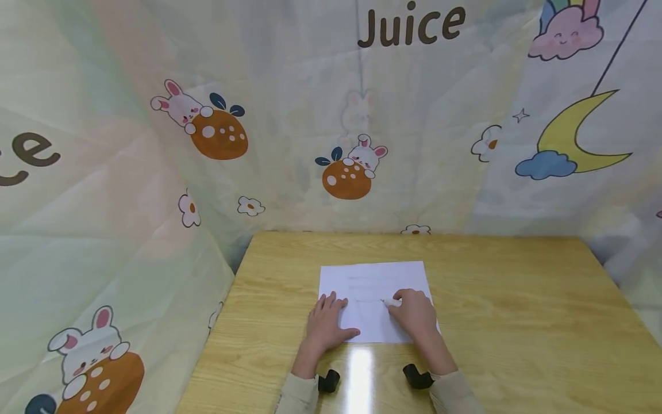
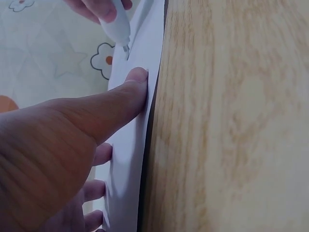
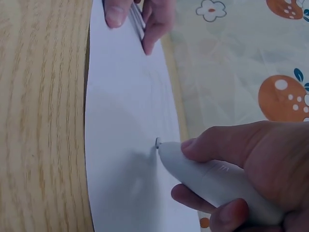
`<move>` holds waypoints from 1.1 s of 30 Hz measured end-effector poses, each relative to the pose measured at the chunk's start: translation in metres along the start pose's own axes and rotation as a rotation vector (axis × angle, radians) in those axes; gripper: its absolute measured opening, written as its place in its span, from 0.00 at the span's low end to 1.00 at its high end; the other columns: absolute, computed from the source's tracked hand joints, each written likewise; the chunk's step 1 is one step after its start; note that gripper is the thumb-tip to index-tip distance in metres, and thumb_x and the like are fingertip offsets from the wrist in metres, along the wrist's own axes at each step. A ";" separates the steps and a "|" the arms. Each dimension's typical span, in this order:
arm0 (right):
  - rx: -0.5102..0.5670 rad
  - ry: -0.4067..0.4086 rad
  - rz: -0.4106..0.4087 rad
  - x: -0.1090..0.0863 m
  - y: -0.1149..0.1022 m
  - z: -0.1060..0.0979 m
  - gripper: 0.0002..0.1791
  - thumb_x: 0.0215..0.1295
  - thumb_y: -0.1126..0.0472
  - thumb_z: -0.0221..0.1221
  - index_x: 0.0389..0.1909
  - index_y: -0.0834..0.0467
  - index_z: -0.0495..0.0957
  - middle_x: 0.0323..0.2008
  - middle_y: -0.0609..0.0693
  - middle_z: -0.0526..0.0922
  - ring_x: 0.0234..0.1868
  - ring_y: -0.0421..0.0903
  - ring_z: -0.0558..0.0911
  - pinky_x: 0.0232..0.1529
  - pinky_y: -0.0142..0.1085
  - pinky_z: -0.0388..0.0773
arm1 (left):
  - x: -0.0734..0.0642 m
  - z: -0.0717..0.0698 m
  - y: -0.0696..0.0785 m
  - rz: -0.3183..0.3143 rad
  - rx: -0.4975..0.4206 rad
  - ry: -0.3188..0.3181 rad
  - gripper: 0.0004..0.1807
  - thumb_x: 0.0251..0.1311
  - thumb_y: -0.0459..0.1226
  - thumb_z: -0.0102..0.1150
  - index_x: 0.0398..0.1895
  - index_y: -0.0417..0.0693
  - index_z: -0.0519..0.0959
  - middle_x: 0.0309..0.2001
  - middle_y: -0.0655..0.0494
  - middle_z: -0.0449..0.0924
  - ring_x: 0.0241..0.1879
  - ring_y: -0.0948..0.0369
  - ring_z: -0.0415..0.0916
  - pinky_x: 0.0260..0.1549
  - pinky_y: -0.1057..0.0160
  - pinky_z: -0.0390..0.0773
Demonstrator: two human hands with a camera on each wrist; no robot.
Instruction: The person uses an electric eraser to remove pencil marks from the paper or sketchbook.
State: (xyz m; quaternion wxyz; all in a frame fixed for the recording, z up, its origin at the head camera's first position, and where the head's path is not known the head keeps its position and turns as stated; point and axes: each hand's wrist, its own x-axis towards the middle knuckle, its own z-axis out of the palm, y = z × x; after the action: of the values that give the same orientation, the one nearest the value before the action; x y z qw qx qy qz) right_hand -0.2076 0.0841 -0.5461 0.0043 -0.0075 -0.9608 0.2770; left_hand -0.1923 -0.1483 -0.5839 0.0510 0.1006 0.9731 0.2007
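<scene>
A white sheet of paper [image 1: 369, 328] lies on the wooden table, with several faint lines across it. My right hand [image 1: 416, 313] grips a thick white pen-shaped tool [image 3: 207, 181] between thumb and fingers. Its small metal tip [image 3: 158, 143] is right at the paper, in the right half of the sheet. On the sheet's left side rests my left hand [image 1: 326, 325], fingers spread and thumb [image 2: 118, 104] reaching along the near edge. In the left wrist view the tool's tip is just beyond that thumb.
The wooden table [image 1: 517, 299] extends on both sides of the paper. A printed cloth [image 1: 289, 172] with rabbits and oranges hangs behind the table and to its left. Black wrist pieces [image 1: 418, 377] sit by both sleeves.
</scene>
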 end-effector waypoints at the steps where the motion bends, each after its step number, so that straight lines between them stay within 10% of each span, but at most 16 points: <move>1: -0.007 0.000 0.000 0.001 0.000 0.000 0.12 0.50 0.58 0.68 0.34 0.61 0.86 0.28 0.55 0.84 0.24 0.49 0.79 0.19 0.42 0.74 | 0.000 0.000 0.000 -0.001 0.002 0.001 0.44 0.47 0.62 0.68 0.65 0.50 0.72 0.71 0.41 0.58 0.70 0.40 0.51 0.60 0.37 0.60; 33: -0.020 -0.009 0.029 -0.001 -0.007 -0.001 0.11 0.49 0.58 0.69 0.33 0.60 0.85 0.29 0.54 0.84 0.24 0.49 0.79 0.19 0.44 0.75 | -0.001 -0.001 0.002 -0.005 0.013 0.003 0.45 0.47 0.62 0.68 0.66 0.50 0.71 0.71 0.41 0.59 0.70 0.39 0.51 0.59 0.36 0.60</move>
State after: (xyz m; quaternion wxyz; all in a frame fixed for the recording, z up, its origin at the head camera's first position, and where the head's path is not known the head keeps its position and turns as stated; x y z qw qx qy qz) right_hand -0.2062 0.0789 -0.5418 -0.0039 -0.0201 -0.9634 0.2672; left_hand -0.1914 -0.1468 -0.5825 0.0496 0.0983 0.9747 0.1944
